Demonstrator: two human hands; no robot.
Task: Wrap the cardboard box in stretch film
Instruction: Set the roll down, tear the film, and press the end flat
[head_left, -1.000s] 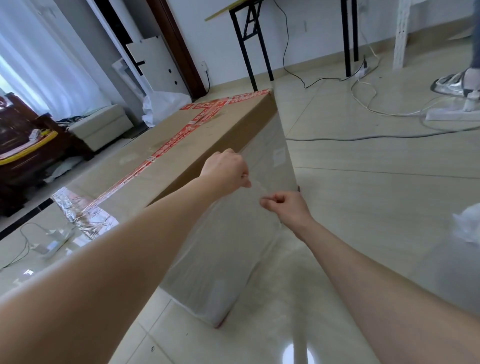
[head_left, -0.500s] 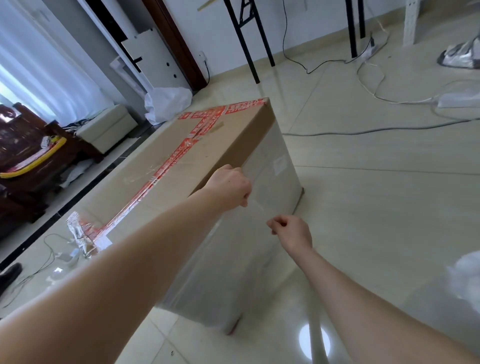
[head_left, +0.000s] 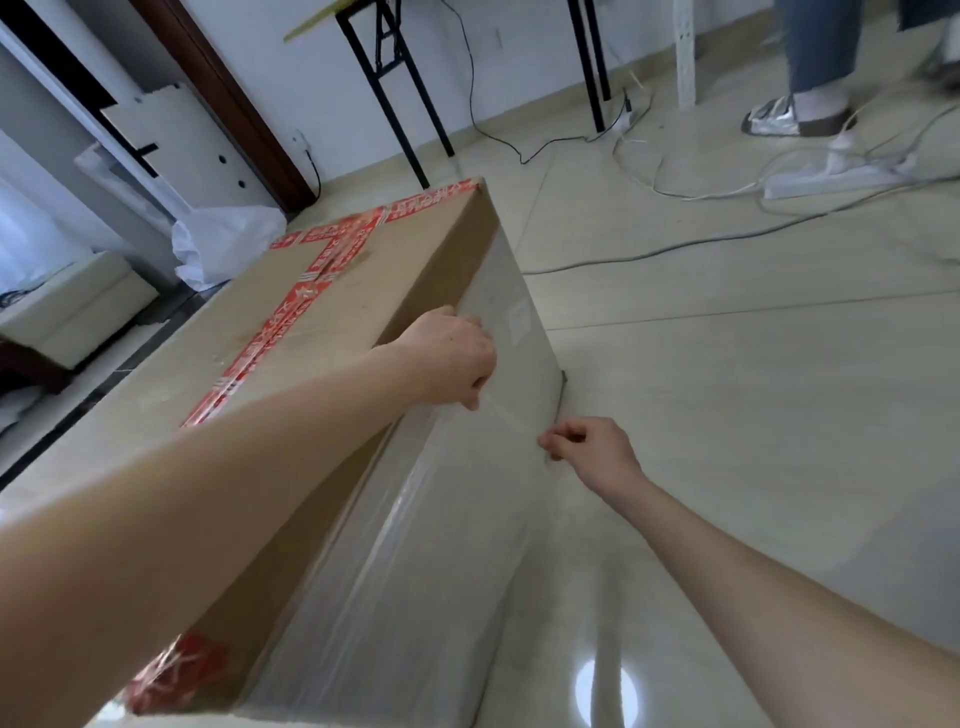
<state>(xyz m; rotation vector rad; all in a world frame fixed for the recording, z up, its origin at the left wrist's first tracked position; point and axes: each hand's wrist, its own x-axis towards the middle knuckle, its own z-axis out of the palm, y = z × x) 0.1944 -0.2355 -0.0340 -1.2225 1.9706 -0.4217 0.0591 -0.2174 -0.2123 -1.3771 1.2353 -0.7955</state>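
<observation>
— Two hands on it? Which way does the cardboard box lie?
— It stands on the floor, long axis running away from the person toward the black table legs, with red tape along its top.
— And each grip?
— The left hand curls closed on stretch film at the right face's top edge. The right hand pinches a taut strand just lower.
— Room?
— Open floor on the right; cables and a power strip lie well beyond.
</observation>
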